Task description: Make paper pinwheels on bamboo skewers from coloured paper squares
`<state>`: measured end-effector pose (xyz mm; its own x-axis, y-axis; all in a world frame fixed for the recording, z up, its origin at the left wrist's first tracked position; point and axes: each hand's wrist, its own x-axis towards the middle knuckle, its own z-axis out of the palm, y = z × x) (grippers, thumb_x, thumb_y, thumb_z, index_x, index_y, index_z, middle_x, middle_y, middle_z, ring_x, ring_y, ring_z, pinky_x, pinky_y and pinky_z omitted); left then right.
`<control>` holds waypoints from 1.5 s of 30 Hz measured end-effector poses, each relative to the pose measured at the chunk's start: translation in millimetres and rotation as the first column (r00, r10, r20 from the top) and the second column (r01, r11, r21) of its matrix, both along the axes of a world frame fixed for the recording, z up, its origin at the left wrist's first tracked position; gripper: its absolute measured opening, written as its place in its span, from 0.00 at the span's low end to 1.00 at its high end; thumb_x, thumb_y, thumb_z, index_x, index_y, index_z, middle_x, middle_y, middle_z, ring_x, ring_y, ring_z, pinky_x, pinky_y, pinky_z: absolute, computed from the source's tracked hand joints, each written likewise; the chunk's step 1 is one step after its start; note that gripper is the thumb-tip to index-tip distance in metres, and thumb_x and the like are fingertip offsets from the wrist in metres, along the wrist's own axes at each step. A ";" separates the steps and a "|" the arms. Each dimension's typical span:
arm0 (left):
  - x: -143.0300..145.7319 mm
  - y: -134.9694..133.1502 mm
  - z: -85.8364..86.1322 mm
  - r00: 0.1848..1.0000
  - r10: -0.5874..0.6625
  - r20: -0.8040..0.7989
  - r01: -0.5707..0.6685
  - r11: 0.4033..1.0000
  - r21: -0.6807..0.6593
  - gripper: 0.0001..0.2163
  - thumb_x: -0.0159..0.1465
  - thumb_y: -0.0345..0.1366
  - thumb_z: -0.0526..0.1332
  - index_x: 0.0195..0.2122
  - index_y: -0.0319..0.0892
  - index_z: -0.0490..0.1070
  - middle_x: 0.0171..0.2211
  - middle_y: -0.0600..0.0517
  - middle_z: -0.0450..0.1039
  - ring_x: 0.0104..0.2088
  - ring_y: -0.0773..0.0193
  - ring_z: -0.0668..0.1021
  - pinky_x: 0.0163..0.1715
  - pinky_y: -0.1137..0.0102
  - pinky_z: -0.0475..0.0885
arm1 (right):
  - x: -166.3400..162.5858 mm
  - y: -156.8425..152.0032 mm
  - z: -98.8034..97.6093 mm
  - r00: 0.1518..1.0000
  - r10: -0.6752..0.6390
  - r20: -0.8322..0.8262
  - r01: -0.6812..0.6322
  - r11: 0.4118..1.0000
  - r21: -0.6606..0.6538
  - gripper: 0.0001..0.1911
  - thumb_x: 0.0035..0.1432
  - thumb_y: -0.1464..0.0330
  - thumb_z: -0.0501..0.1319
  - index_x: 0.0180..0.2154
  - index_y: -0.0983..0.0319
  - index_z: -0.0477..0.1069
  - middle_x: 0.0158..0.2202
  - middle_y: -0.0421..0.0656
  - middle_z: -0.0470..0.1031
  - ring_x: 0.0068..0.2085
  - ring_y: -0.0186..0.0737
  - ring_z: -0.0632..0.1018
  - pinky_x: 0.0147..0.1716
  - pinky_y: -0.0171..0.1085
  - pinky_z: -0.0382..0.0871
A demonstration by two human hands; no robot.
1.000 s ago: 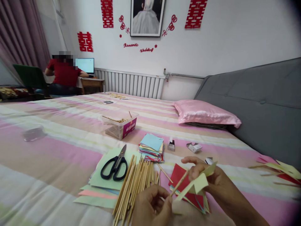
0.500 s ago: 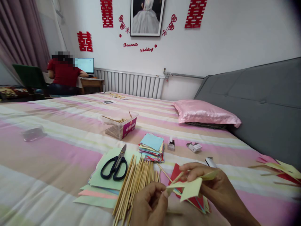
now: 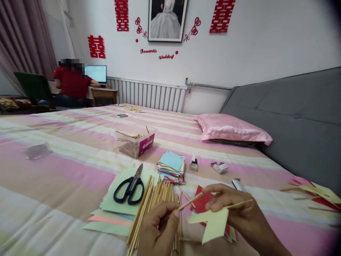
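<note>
In the head view, a thin wooden stick is pinched between the thumb and fingers of the left hand, low in the middle of the picture; the stick slants up to the right toward the right hand. A pale yellow folded paper piece is clamped between the thumb and fingers of the right hand, its flaps hanging below the knuckles, just above a heap of red and coloured paper lying on the bed. A bundle of wooden sticks is spread on the striped cover directly behind the left hand, and black-handled scissors are laid on light green sheets just left of the bundle. A stack of small coloured paper squares is seen beyond the sticks, with a small glue bottle just beside it and a small white carton farther right. A clear plastic box holding sticks carries a magenta label whose writing is too small to be read. A pink pillow is set against the grey headboard. On the wall, the words "Romantic" and "Wedding" are shown in red beneath a framed picture, flanked by red double-happiness cut-outs. A person in a red top is seated at a monitor at far left.
</note>
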<state>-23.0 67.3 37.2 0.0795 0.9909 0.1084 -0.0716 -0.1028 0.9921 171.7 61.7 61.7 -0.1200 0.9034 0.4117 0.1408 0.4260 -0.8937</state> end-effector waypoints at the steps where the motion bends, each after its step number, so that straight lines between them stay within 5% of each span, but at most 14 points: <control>1: -0.5 0.4 -0.3 1.000 0.023 0.005 -0.023 0.999 0.023 0.09 0.54 0.40 0.61 0.31 0.43 0.77 0.25 0.53 0.72 0.27 0.66 0.72 0.27 0.75 0.64 | 0.0 0.1 1.1 1.000 0.020 0.000 -0.020 1.000 -0.021 0.04 0.48 0.70 0.65 0.27 0.56 0.78 0.32 0.45 0.75 0.36 0.42 0.76 0.32 0.35 0.71; 6: -2.2 1.6 -3.0 0.998 0.022 -0.055 -0.013 0.989 0.150 0.08 0.55 0.38 0.61 0.33 0.44 0.77 0.22 0.53 0.67 0.26 0.66 0.70 0.25 0.74 0.62 | -1.2 0.0 4.6 0.998 0.067 0.007 -0.066 0.997 -0.049 0.05 0.47 0.73 0.65 0.27 0.56 0.78 0.29 0.41 0.71 0.27 0.34 0.73 0.25 0.31 0.68; 16: -4.7 1.1 -3.2 0.981 -0.057 -0.187 0.097 0.972 0.212 0.10 0.58 0.38 0.58 0.35 0.44 0.77 0.25 0.51 0.71 0.27 0.65 0.72 0.27 0.73 0.63 | -4.0 -3.1 5.3 0.964 -0.145 0.221 0.077 0.954 0.290 0.08 0.46 0.75 0.66 0.28 0.55 0.76 0.33 0.42 0.75 0.32 0.38 0.77 0.31 0.33 0.71; 45: -5.1 3.8 -7.0 0.980 -0.110 -0.166 0.144 0.967 0.211 0.12 0.58 0.39 0.57 0.37 0.42 0.77 0.25 0.50 0.69 0.28 0.64 0.72 0.28 0.72 0.63 | -2.4 -3.0 0.6 0.957 -0.124 0.262 0.025 0.936 0.350 0.12 0.47 0.78 0.64 0.31 0.54 0.72 0.33 0.38 0.75 0.33 0.36 0.78 0.31 0.32 0.72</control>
